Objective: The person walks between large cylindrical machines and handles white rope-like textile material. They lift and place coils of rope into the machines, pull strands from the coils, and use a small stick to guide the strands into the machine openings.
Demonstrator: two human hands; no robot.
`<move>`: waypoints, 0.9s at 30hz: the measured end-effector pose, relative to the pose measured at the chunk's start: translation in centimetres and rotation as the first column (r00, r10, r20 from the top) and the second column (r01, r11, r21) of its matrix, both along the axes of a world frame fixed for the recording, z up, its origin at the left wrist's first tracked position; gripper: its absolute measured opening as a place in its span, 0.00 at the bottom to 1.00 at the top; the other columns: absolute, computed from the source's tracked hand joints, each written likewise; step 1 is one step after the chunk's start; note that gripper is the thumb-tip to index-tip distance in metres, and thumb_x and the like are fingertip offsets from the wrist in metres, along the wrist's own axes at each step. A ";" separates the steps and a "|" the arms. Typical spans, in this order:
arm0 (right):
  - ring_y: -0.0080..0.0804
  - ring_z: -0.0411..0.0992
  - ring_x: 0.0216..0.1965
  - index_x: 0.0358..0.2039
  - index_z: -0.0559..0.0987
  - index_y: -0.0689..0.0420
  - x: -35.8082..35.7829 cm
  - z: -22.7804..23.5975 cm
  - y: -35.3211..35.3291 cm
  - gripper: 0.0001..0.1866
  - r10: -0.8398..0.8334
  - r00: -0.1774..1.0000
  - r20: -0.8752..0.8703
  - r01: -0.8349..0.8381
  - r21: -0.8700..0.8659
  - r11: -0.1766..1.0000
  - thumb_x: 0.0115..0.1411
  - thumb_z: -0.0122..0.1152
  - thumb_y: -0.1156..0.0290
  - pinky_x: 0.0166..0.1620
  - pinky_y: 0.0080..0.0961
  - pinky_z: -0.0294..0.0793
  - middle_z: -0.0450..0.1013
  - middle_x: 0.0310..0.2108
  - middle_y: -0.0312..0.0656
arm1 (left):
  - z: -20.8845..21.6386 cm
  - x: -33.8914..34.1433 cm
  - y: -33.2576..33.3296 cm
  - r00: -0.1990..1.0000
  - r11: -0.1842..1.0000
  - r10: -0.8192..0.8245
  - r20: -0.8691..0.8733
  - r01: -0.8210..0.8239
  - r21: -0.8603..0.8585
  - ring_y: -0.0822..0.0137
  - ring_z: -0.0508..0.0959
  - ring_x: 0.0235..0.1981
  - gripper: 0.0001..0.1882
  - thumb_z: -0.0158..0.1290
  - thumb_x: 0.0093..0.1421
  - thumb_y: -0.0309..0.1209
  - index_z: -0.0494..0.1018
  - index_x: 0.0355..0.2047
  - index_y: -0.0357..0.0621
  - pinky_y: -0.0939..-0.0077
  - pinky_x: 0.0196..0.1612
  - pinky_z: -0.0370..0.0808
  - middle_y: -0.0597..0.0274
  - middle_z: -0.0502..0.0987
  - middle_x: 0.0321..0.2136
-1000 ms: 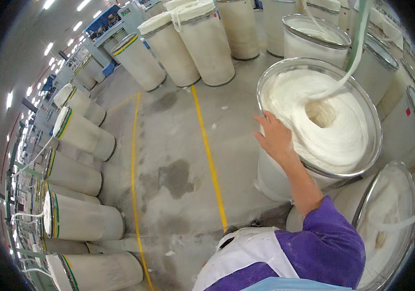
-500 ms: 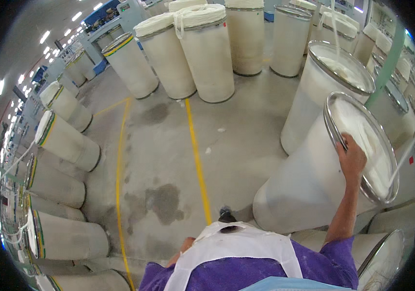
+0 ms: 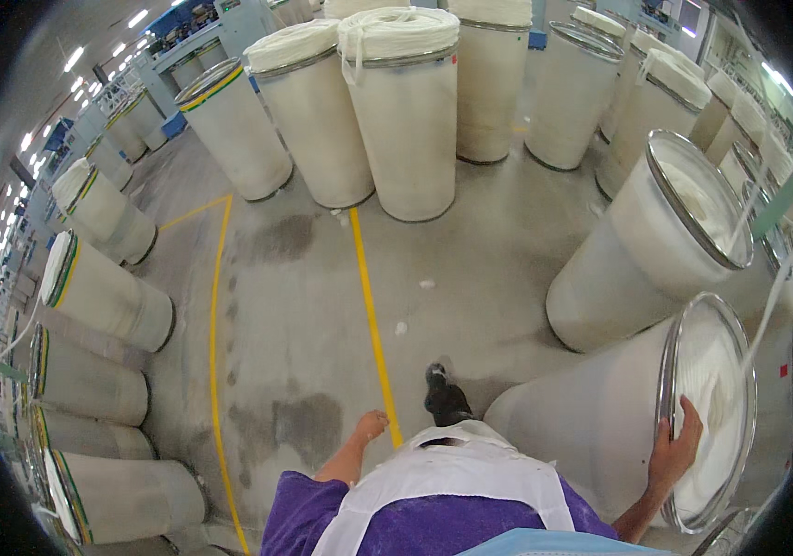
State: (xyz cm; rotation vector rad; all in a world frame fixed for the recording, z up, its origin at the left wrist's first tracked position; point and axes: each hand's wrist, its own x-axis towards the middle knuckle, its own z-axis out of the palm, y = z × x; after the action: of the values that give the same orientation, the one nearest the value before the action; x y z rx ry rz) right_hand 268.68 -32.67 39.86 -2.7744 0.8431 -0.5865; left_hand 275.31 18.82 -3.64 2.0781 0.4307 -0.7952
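Observation:
At the lower right stands a tall white sliver can with a metal rim and coiled white sliver inside. My right hand straddles its near-left rim, the thumb outside and the fingers over the inner side. Hanging beside my body, above the floor, my left hand is loosely curled with nothing visible in it. A second sliver can stands just beyond, and strands of sliver run down to the cans from the right.
Several full cans stand across the way ahead. A row of cans with yellow-green bands lines the left side. Yellow lines mark the grey floor, where small white scraps lie. A green post rises at right.
I have moved forward, so the cans on both sides sit lower in view. My right hand stays at the same can's rim, now with fingers less tightly wrapped. My left hand has swung forward into view.

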 end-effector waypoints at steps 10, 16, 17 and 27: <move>0.42 0.63 0.59 0.59 0.69 0.50 18.7 -4.3 -7.0 0.24 -0.486 0.870 0.090 0.424 -0.640 0.641 0.64 0.52 0.58 0.62 0.35 0.62 0.65 0.60 0.42 | -5.9 13.9 13.6 0.779 0.810 -0.586 0.223 0.569 0.142 0.51 0.80 0.34 0.17 0.52 0.56 0.40 0.79 0.39 0.43 0.58 0.39 0.76 0.50 0.80 0.34; 0.43 0.65 0.56 0.52 0.74 0.54 46.5 -10.6 -1.1 0.26 0.198 0.969 0.148 -0.169 -0.188 0.967 0.51 0.65 0.71 0.60 0.41 0.59 0.71 0.53 0.44 | -2.5 27.0 18.3 0.850 0.846 0.522 0.068 -0.507 -0.166 0.64 0.80 0.32 0.17 0.55 0.57 0.35 0.76 0.43 0.36 0.69 0.36 0.77 0.52 0.80 0.34; 0.44 0.66 0.55 0.52 0.74 0.54 51.2 -11.6 2.7 0.26 0.302 0.950 0.076 -0.300 -0.037 0.953 0.51 0.66 0.70 0.60 0.39 0.61 0.71 0.52 0.44 | -2.4 28.3 18.4 0.835 0.825 0.548 0.055 -0.529 -0.197 0.64 0.80 0.32 0.17 0.55 0.57 0.34 0.76 0.44 0.35 0.70 0.37 0.77 0.51 0.80 0.34; 0.43 0.66 0.57 0.56 0.69 0.51 86.5 -5.0 37.2 0.27 0.817 0.571 0.082 -0.815 0.178 0.551 0.55 0.62 0.65 0.56 0.38 0.66 0.67 0.56 0.42 | -4.4 32.8 29.4 0.995 0.985 0.087 0.051 -0.094 0.142 0.59 0.80 0.37 0.17 0.52 0.56 0.38 0.77 0.40 0.39 0.63 0.41 0.77 0.52 0.80 0.37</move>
State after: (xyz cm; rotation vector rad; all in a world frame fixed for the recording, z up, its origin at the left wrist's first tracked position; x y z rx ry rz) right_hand 355.16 4.51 34.90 -2.5594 -0.4408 -0.2674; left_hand 308.14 48.23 -8.02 2.1885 0.5692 -0.6804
